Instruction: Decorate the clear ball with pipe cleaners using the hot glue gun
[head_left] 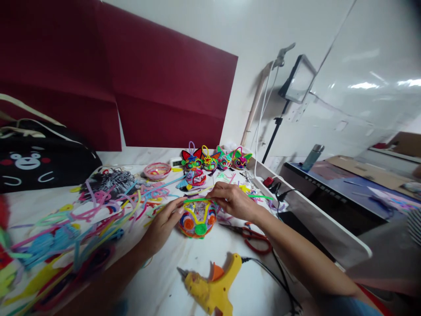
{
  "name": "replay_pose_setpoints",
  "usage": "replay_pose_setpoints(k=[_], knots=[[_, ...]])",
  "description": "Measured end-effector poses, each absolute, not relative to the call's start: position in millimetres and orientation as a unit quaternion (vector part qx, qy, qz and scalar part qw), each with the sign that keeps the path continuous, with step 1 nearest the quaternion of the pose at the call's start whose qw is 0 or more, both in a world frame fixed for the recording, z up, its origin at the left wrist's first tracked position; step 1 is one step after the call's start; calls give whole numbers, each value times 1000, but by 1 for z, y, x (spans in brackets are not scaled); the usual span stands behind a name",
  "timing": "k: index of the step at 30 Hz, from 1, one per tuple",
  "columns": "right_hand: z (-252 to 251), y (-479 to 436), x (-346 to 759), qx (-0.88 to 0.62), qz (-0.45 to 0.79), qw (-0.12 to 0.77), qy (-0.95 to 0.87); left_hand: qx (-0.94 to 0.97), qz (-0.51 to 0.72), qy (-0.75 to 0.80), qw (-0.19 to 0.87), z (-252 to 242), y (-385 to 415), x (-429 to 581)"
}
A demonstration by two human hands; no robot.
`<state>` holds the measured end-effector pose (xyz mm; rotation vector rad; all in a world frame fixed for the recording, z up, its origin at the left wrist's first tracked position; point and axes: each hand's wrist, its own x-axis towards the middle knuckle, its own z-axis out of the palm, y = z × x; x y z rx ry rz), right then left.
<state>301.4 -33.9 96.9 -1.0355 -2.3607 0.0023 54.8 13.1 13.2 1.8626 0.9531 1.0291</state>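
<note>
A round craft ball [197, 218] made of orange, yellow and blue pipe cleaners, with a green disc on its front, sits on the white table [171, 281]. My left hand [164, 224] cups its left side with fingers curled against it. My right hand [232, 199] pinches a green pipe cleaner [200, 200] and lays it across the ball's top; the green strand runs on past the hand to the right.
A yellow glue gun [213, 287] lies near me with its black cord trailing right. Red-handled scissors [251, 237] lie right of the ball. Loose pipe cleaners [82, 219] cover the left. Finished pipe-cleaner figures [215, 160] and a pink bowl [157, 171] stand behind. A black bag [39, 162] sits far left.
</note>
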Motion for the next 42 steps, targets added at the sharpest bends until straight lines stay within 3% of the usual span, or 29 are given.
replay_pose_setpoints(k=[15, 24, 42], knots=[[100, -38, 307, -376, 14, 307, -874, 712, 419, 351, 441, 10, 9, 57], [104, -42, 313, -361, 2, 325, -874, 726, 417, 363, 409, 8, 7, 57], [112, -53, 316, -366, -6, 279, -888, 770, 417, 345, 339, 20, -5, 62]])
